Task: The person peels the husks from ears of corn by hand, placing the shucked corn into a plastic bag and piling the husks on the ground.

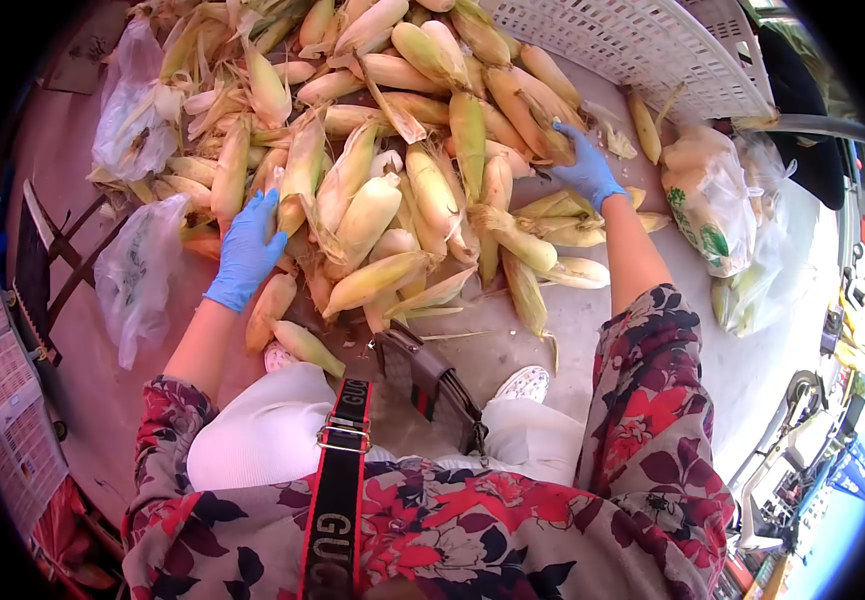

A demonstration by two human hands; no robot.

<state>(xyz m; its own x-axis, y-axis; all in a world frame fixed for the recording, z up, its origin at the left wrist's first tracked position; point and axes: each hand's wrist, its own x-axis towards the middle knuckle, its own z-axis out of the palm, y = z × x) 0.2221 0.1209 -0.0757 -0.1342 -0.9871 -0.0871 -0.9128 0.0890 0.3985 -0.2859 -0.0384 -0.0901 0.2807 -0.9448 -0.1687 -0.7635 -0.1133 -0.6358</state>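
A large heap of corn ears [362, 215], most in pale green and yellow husks, lies in front of me. My left hand [246, 248], in a blue glove, rests at the heap's left side. Its fingers and thumb are apart, close against the lower end of a husked ear [302, 165]. At the right side, my right hand [590, 168], also blue-gloved, has fingers and thumb around the lower end of another ear of corn [537, 112]. Its fingertips are partly hidden by the husk.
A white plastic crate [622, 45] stands at the back right. Filled plastic bags [709, 200] lie to the right, and crumpled clear bags [140, 270] to the left. A dark bag [422, 375] hangs before me on a strap. A folding metal frame [67, 250] is at far left.
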